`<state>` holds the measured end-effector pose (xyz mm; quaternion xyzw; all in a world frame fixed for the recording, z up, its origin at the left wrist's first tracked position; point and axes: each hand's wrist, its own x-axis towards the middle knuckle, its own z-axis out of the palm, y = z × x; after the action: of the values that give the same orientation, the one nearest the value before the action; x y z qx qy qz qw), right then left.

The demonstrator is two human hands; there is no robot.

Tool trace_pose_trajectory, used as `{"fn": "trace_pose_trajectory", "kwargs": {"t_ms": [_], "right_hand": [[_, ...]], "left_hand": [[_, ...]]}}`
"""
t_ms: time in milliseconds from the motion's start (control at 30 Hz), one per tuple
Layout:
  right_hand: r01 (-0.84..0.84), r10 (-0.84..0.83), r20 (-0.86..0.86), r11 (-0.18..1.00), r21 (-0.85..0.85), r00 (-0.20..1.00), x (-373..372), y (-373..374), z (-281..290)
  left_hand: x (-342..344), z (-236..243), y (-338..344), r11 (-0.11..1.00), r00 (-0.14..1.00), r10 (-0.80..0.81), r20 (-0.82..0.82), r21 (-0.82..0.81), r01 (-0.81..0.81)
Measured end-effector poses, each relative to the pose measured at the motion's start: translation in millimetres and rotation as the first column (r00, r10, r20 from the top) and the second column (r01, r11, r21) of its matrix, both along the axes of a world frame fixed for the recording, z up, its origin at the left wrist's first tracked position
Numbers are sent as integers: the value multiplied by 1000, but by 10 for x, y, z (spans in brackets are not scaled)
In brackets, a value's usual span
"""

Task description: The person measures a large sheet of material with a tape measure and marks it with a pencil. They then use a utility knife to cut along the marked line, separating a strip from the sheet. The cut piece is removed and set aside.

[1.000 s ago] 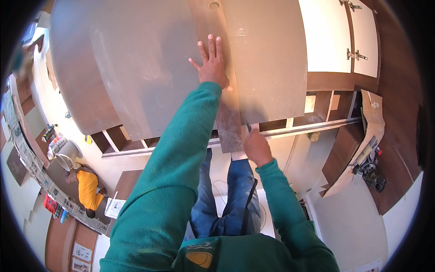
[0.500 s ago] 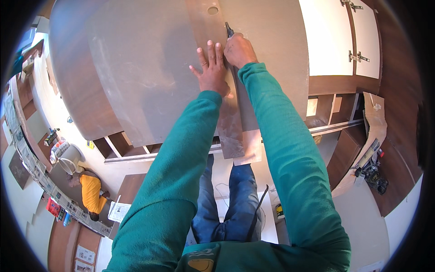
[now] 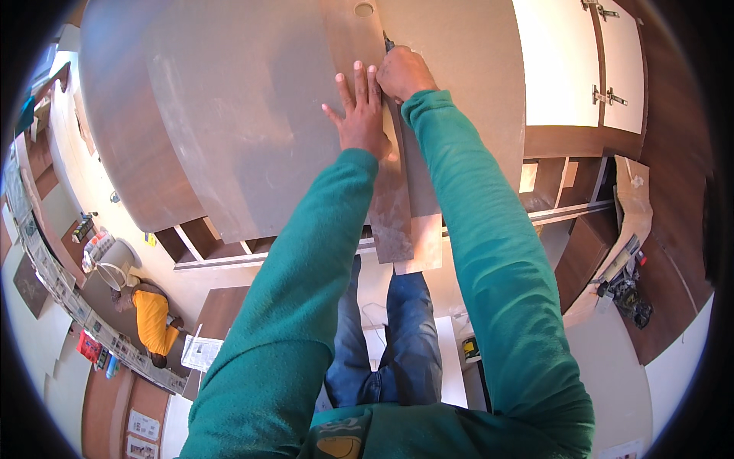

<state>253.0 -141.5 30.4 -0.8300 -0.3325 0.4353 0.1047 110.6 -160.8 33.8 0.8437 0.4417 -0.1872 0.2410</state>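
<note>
My left hand [image 3: 362, 115] lies flat with its fingers spread, pressing on a long brown strip of board [image 3: 394, 203]. The strip rests lengthwise on a large grey-brown sheet [image 3: 245, 107] and has a round hole near its far end. Beside the strip's right edge, my right hand [image 3: 407, 74] is closed around a slim dark tool [image 3: 390, 45]. Only the tool's dark end shows past my fingers, so its exact kind is unclear. A paler strip [image 3: 427, 241] juts out from under the brown one at the near edge.
Under the sheet is a cabinet frame with open compartments [image 3: 547, 183]. White hinged doors [image 3: 562, 61] stand at the far right. A person in a yellow top [image 3: 151, 327] bends low at the left, near a white bucket [image 3: 116, 262]. Torn cardboard [image 3: 633, 191] leans at the right.
My right hand has moved slightly farther away along the strip's edge and turned, so less of the dark tool shows. My left hand stays in place on the strip.
</note>
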Motion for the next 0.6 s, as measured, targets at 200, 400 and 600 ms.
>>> {"fn": "trace_pose_trajectory", "kwargs": {"t_ms": [200, 400, 600], "right_hand": [[-347, 352, 96, 936, -61, 931, 145, 101, -34], [-69, 71, 77, 997, -29, 994, -237, -485, 15], [84, -82, 17, 985, -148, 996, -883, -1551, 240]], "left_hand": [[7, 21, -18, 998, 999, -18, -32, -54, 16], [-13, -63, -22, 1000, 1000, -16, -7, -21, 15], [27, -7, -64, 996, 985, 85, 153, 16, -88]]}}
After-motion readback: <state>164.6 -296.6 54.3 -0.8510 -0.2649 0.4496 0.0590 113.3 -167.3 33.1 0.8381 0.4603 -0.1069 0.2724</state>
